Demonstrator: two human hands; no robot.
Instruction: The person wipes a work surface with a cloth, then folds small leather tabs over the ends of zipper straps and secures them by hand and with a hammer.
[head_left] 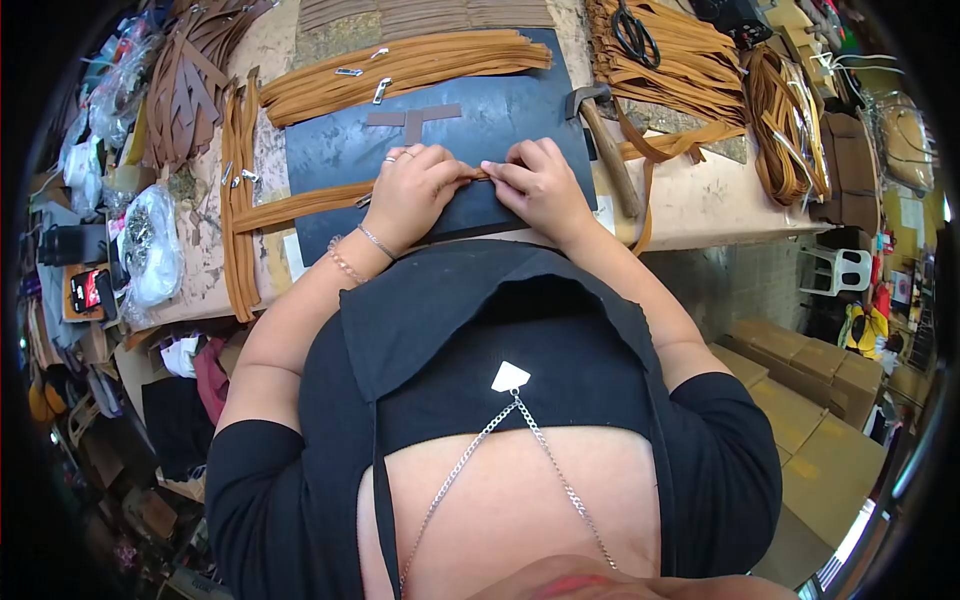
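Observation:
My left hand [412, 188] and my right hand [537, 187] meet over a dark board [340, 150], fingertips pinched together. A small bit of brown zipper tape [479, 173] shows between them; my fingers cover most of it. Left of my left hand, more orange-brown zipper tape [300, 206] runs across the board's edge. Beyond my hands lie flat brown leather strips [413, 119] in a T shape. A metal zipper pull [381, 91] rests near the thick bundle of zipper tapes [400, 72] along the board's far side.
A hammer [610, 150] with a wooden handle lies right of the board. Black-handled scissors [634, 38] sit on a pile of tapes at the back right. Brown leather strips [185, 90] are heaped at the far left. Cardboard boxes [810, 440] stand on the floor at right.

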